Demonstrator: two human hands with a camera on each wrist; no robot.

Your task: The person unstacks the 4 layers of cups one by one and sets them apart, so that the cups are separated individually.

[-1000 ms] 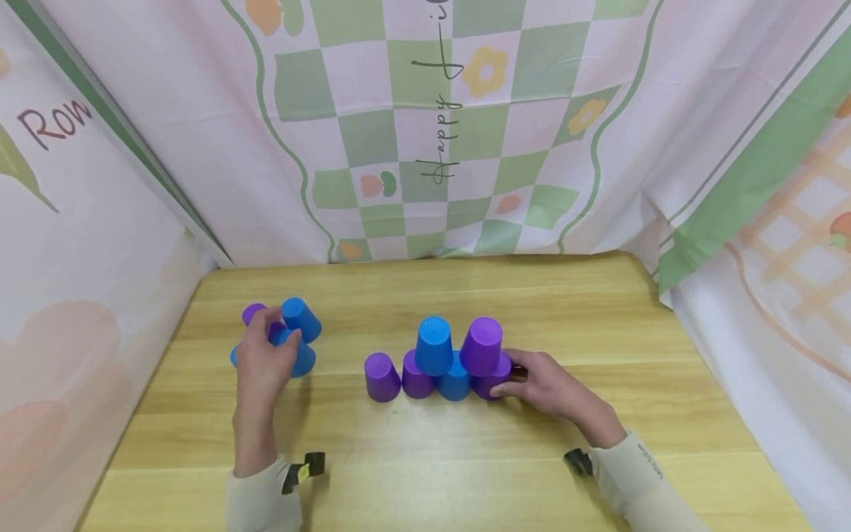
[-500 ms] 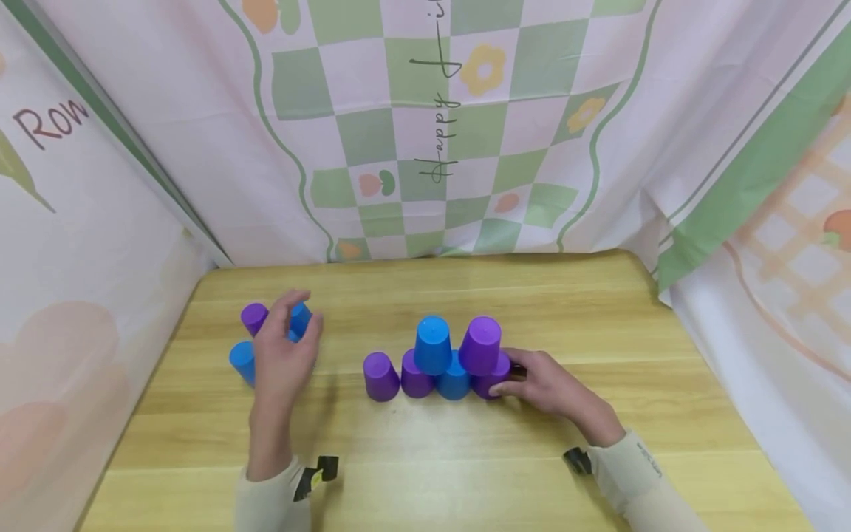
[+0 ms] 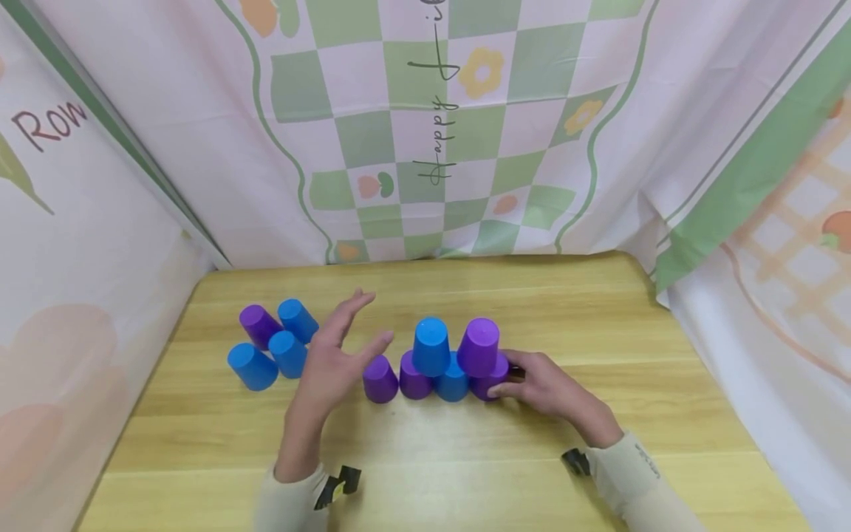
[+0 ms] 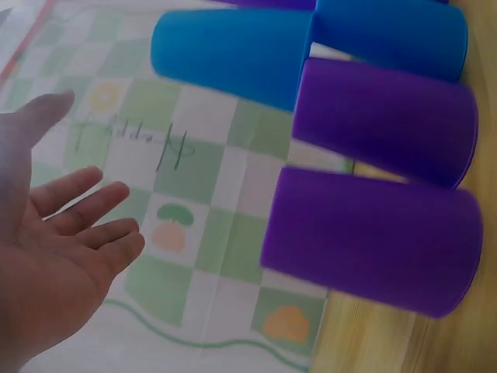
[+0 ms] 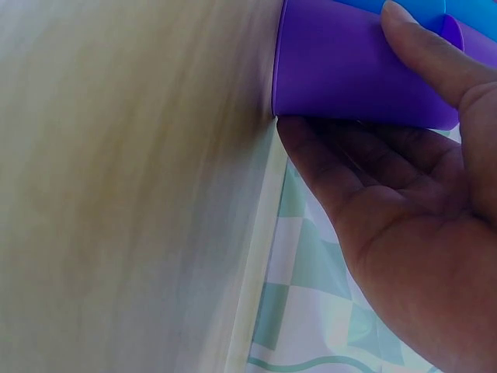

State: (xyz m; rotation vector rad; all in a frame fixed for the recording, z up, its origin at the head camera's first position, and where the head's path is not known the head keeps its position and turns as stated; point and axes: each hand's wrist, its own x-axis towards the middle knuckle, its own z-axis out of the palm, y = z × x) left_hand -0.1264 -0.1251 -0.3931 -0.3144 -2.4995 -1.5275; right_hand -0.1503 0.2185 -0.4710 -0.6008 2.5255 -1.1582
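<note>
Cups [image 3: 432, 349]: five purple, apparently five blue

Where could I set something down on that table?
The table is bare in front of the cup stack, between the sleeves, and behind it toward the checkered curtain. Crowded: the four-cup cluster, the gap beside it under the left hand, and the stack's right end, in the right hand.

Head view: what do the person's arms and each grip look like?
Left grip and right grip: bare hands. Left sleeve and right sleeve: pale beige, each with a black wrist mount; the left mount has a yellowish patch, the right sleeve small dark lettering.
</note>
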